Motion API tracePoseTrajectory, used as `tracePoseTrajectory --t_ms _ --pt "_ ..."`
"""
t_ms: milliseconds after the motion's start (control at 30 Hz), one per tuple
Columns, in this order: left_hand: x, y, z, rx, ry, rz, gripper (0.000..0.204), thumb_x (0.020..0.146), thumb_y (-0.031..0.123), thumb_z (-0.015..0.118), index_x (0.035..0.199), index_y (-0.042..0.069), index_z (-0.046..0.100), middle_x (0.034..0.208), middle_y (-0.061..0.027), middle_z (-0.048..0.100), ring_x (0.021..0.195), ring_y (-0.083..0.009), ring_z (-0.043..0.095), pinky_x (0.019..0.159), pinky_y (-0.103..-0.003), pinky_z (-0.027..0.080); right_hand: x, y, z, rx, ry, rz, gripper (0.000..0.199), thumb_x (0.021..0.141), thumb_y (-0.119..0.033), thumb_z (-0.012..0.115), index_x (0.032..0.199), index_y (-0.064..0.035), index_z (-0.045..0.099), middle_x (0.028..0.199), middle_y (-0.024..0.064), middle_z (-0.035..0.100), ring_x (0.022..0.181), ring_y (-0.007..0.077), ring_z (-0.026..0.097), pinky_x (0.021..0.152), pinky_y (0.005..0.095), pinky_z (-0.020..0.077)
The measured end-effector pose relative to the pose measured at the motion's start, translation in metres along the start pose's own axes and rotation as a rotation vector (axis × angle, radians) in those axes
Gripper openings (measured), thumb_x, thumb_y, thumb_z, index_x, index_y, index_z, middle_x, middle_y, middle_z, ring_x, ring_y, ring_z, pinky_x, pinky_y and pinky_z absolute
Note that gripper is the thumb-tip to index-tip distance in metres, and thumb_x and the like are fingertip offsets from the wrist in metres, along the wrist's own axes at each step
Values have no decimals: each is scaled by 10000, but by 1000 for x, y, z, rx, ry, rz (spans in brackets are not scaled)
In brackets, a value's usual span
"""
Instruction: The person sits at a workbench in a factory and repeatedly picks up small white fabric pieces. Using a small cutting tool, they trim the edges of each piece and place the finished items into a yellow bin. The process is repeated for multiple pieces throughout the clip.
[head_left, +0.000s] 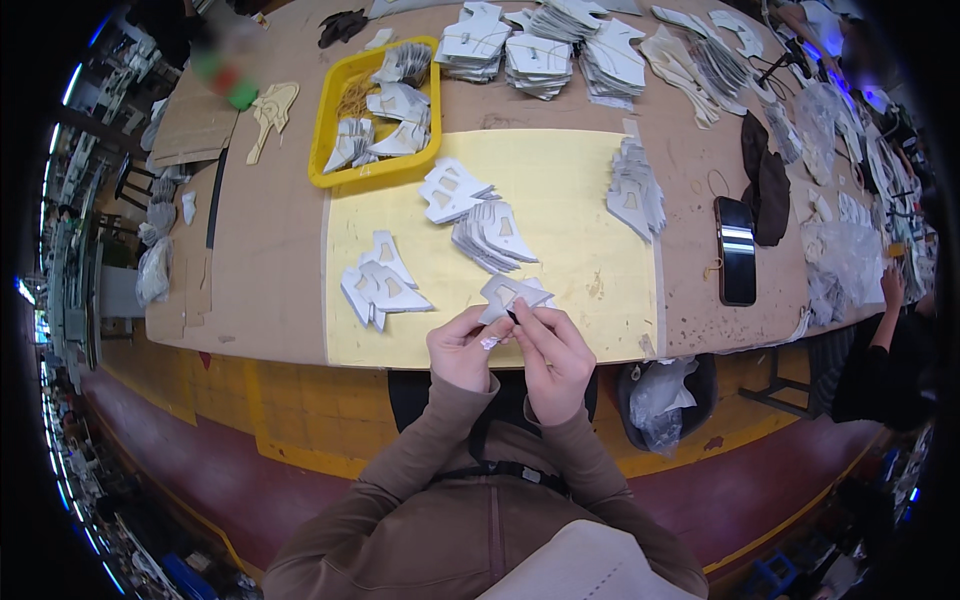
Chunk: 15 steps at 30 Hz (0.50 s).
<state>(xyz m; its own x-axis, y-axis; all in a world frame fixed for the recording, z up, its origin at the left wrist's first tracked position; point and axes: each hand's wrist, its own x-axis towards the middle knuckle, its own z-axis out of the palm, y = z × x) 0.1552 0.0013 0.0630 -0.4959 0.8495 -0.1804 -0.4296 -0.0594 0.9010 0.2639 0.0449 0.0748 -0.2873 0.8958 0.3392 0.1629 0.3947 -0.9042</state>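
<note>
Flat grey cut-out piece with tan window (512,294): pinched between left hand (462,348) and right hand (552,352) fingertips over yellow cutting mat (570,200); best gripped near edges, kept flat.

- Big brown desk (270,250), scuffed up, with a yellow mat (580,250) laid flat across the middle of it.
- On the mat: a few fanned piles of grey cut pieces – one lower left (382,285), one in the centre (492,235), a small one above it (452,190), another at the right edge (636,190).
- Yellow tray (330,130) sits just behind the mat, full of more grey pieces.
- Taller stacks of pale pieces (545,45) line the far edge.
- Black phone (737,250) lies right of the mat, dark cloth (765,180) just beside it.
- Tan cutout (272,110) and flat cardboard (195,125) off to the left.
- Clear plastic bags (845,255) at the far right.
</note>
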Motion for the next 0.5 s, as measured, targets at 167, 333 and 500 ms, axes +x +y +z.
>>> tracePoseTrajectory --t_ms 167,333,500 --pt "5 -2 -10 332 -16 193 220 904 130 646 963 -79 677 837 -55 655 746 -83 558 651 -237 456 1 8 -1 -71 3 -104 419 721 94 625 1100 -55 725 967 142 628 826 283 652 713 338 536" --pt "23 -6 -14 -11 -38 123 265 949 112 567 1111 -96 596 997 -120 662 887 -167 646 775 -277 551 14 8 -2 -91 23 -150 328 764 -8 643 1076 -87 707 929 71 634 836 242 659 689 314 536" --pt "36 -3 -21 88 -89 59 134 929 70 622 976 -55 626 864 -99 657 765 -146 618 711 -253 529 8 17 0 116 4 13 256 891 -58 615 1141 -77 668 944 62 642 834 219 656 704 289 520"
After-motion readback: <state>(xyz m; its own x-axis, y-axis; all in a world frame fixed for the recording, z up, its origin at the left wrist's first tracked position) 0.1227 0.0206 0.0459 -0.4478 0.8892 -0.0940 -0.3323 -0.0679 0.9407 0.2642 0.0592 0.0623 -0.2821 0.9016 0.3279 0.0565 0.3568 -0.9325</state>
